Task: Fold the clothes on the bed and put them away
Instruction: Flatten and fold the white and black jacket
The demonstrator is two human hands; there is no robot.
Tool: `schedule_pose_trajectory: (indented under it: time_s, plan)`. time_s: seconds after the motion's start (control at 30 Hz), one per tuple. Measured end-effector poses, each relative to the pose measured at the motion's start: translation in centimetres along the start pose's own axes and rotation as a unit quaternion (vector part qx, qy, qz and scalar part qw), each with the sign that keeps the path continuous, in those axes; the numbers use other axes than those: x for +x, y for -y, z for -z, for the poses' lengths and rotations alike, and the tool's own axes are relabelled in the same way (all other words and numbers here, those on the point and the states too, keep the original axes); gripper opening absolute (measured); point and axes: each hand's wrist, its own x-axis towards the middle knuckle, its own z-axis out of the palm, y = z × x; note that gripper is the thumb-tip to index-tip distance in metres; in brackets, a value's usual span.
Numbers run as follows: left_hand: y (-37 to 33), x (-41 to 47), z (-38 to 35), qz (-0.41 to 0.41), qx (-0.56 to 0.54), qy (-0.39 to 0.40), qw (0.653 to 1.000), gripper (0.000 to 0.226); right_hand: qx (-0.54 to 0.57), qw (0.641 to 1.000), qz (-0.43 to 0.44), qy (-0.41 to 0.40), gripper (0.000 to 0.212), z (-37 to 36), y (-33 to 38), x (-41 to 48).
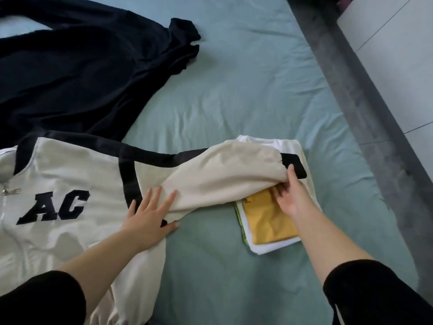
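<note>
Sleeve fold in hand on the AC jacket [70, 174], near-left on the bed [234, 90]: L hand [150, 219] flat, pressing the shoulder; R hand [289, 195] grips the sleeve [222, 170] near its cuff, over the folded stack [269, 228]. Next, prob.: swing sleeve left across chest w/o disturbing stack.

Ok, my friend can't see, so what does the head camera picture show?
A person's right hand grips the sleeve of a cream jacket lettered AC, while the left hand presses flat on it. The sleeve lies over a folded pile on a teal bed, with a dark garment beyond.
</note>
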Motion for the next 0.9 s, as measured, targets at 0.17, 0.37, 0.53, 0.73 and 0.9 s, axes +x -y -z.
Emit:
schedule_pose_trajectory:
  time_s: [0.17,0.37,0.53,0.73,0.9]
  plan:
    - [0.4,0.9,0.2,0.006,0.028,-0.030,0.999,0.070,-0.063,0.985,0.133,-0.091,0.022,-0.1,1.0,0.8]
    - [0.8,2.3,0.8,0.050,0.022,0.005,0.998,0.057,0.007,0.996,0.058,-0.071,0.028,-1.1,1.2,0.4]
    - [1.3,2.5,1.0,0.050,0.017,-0.043,0.998,0.063,0.082,0.996,-0.039,0.026,0.036,-3.1,-2.6,-1.1]
    - [2.1,4.9,1.8,0.059,-0.013,0.011,0.998,0.069,0.045,0.996,-0.061,-0.045,0.016,-5.2,-3.8,0.4]
    - [1.9,4.8,3.3,0.065,-0.030,0.056,0.996,0.076,-0.014,0.996,0.006,-0.083,0.025,-6.6,-4.6,-0.4]
